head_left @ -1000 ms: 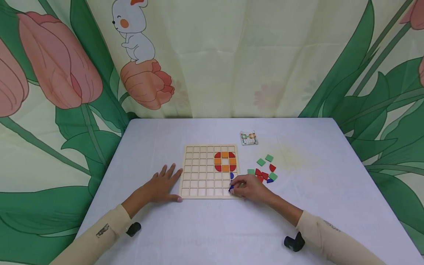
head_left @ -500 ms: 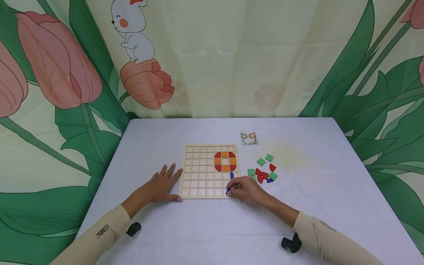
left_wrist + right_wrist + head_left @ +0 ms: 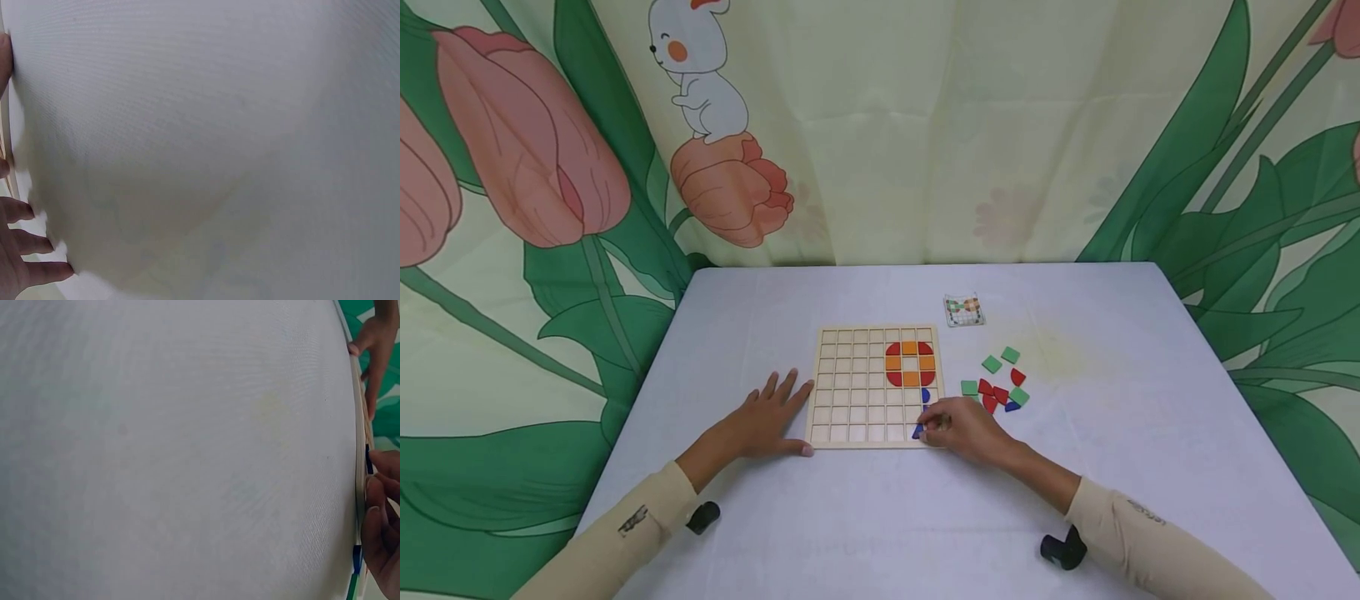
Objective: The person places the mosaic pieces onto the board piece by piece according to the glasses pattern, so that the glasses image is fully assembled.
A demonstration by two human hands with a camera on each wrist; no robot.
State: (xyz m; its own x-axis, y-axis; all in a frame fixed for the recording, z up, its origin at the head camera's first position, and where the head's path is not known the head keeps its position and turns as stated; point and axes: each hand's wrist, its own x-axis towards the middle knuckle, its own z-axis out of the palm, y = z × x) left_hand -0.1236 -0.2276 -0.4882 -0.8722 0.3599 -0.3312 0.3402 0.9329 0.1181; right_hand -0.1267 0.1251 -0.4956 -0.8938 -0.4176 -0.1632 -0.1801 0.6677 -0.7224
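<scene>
My right hand (image 3: 964, 428) pinches a blue piece (image 3: 917, 431) between thumb and fingertips, right over the bottom-right cells of the wooden grid board (image 3: 857, 397). Another blue piece (image 3: 926, 395) lies in the right column below a ring of red and orange tiles (image 3: 910, 378). A bit of blue also shows just above my right fingertips, mostly hidden by the hand. My left hand (image 3: 771, 418) lies spread flat, its fingertips and thumb at the board's left edge. In the right wrist view the pinched blue piece (image 3: 369, 459) appears edge-on.
Right of the board lie loose green tiles (image 3: 992, 364), red pieces (image 3: 990, 403) and a blue piece (image 3: 1012, 406). A small pattern card (image 3: 964, 310) sits behind them on the white tablecloth (image 3: 880, 517). A floral curtain (image 3: 925, 133) hangs beyond the table's far edge.
My right hand has shifted slightly left with the blue piece, which has come to the bottom-right cells. The left hand keeps its place at the board's edge.
</scene>
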